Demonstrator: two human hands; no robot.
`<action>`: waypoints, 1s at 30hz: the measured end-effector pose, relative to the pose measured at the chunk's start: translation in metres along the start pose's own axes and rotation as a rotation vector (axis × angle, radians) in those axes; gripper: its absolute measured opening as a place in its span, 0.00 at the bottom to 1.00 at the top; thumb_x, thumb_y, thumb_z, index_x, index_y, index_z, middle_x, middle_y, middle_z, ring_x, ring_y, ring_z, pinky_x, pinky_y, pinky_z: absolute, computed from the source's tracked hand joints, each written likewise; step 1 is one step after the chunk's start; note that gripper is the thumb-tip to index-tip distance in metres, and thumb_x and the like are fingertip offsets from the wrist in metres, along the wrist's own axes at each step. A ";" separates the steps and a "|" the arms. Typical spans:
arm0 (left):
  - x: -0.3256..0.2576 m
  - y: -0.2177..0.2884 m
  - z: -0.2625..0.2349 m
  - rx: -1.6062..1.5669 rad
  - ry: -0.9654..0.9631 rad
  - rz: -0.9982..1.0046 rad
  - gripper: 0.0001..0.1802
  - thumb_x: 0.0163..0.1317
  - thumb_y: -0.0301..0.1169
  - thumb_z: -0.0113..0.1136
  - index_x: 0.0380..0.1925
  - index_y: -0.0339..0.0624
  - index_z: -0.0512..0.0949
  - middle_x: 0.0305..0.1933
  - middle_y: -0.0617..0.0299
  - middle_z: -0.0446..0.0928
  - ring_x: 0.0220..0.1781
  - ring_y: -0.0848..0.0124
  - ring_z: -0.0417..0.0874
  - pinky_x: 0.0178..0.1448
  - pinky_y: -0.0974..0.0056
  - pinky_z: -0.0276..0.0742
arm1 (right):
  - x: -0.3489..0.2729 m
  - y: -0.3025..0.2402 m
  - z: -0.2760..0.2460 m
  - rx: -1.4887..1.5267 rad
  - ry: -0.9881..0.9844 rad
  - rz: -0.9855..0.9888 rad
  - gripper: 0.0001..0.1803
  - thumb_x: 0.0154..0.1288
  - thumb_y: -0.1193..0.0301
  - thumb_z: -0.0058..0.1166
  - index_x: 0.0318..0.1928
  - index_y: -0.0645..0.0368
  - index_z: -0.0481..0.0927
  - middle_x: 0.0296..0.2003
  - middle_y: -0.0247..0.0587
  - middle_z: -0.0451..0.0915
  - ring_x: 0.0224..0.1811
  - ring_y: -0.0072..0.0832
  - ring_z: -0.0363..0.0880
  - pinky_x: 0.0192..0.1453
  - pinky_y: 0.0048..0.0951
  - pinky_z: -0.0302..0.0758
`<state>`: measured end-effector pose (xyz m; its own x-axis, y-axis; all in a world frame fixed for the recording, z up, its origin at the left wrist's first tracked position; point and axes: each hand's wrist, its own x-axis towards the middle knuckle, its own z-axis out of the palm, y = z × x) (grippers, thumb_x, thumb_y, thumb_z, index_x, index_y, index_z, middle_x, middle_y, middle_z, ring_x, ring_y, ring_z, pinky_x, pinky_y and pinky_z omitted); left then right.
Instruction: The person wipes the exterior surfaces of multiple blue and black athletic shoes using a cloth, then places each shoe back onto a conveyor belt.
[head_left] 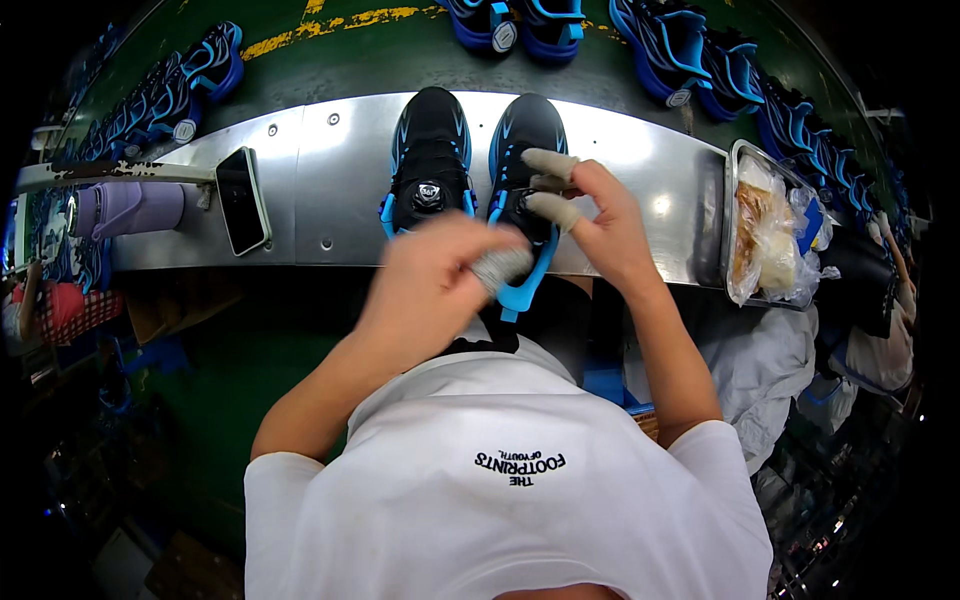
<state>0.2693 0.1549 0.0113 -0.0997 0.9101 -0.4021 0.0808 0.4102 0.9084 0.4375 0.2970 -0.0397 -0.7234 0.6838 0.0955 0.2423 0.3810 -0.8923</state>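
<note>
Two black sneakers with bright blue trim stand side by side on the metal ledge, toes pointing away. On the left sneaker [432,140] a round dial sits over the tongue. My right hand [605,225], wearing beige finger cots, has thumb and fingers closed on the right sneaker [530,125] at its dial and tongue. A blue heel loop [518,297] hangs toward me from that shoe. Blurred by motion, my left hand [430,280] is curled just in front of the left sneaker. A greyish-white wrapping or object shows at its fingers; which one I cannot tell.
On the ledge [350,200] a phone [242,202] and a lilac bottle [135,208] lie at the left. At the right sits a metal tray [733,225] of plastic bags. Beyond, several similar sneakers [670,50] line a green surface [350,65]. Other people are at both sides.
</note>
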 end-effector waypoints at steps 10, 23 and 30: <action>0.033 -0.051 -0.069 0.305 0.079 0.363 0.29 0.51 0.19 0.61 0.57 0.43 0.77 0.36 0.66 0.70 0.34 0.75 0.67 0.41 0.73 0.65 | 0.021 -0.011 0.005 0.103 0.005 0.017 0.15 0.66 0.74 0.57 0.53 0.56 0.83 0.35 0.37 0.81 0.38 0.22 0.77 0.46 0.24 0.73; 0.032 -0.037 -0.057 0.497 0.268 0.250 0.25 0.54 0.24 0.64 0.55 0.41 0.76 0.49 0.66 0.76 0.43 0.77 0.70 0.49 0.71 0.66 | 0.028 -0.018 0.006 0.114 -0.082 0.047 0.15 0.68 0.74 0.57 0.53 0.55 0.84 0.35 0.36 0.81 0.37 0.21 0.77 0.44 0.22 0.73; 0.032 -0.044 -0.058 0.487 0.281 0.419 0.23 0.54 0.23 0.63 0.52 0.41 0.76 0.42 0.63 0.74 0.42 0.73 0.71 0.49 0.71 0.67 | 0.030 -0.016 0.002 0.133 -0.090 0.079 0.14 0.68 0.74 0.56 0.53 0.57 0.84 0.36 0.36 0.82 0.39 0.21 0.78 0.46 0.23 0.74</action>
<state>0.2054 0.1632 -0.0347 -0.2102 0.9747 0.0755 0.5972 0.0669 0.7993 0.4106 0.3101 -0.0241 -0.7620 0.6475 -0.0117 0.2173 0.2386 -0.9465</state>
